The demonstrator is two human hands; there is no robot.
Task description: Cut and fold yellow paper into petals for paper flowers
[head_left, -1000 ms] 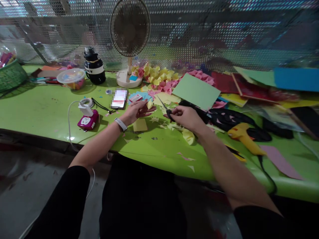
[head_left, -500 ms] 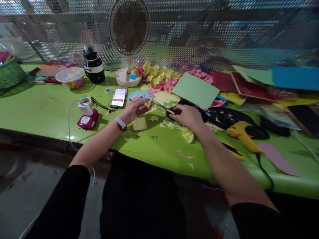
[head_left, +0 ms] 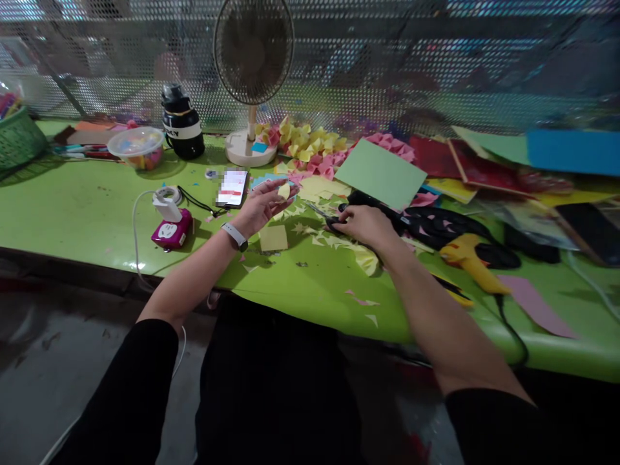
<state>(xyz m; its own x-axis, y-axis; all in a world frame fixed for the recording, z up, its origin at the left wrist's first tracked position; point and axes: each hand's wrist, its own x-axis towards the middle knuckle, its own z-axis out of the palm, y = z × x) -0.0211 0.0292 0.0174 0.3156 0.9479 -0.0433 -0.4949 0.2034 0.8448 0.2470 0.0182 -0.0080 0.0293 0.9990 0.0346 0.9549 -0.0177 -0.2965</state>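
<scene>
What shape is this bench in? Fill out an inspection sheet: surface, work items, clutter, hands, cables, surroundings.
Surface: green tabletop, strewn with paper scraps.
Work items: scissors, a small yellow paper piece, and a square yellow sheet lying flat.
Clutter: phone, glue gun, dark bottle, fan, pile of folded yellow and pink paper.
Left hand: loosely holds the small yellow paper piece.
Right hand: holds the scissors; blade gap too small to judge.
Cables: white cable from the plug on the purple adapter drops over the front edge; black cord leads from the glue gun.
Surroundings: perforated screen behind, blurred shapes beyond it; floor below.
</scene>
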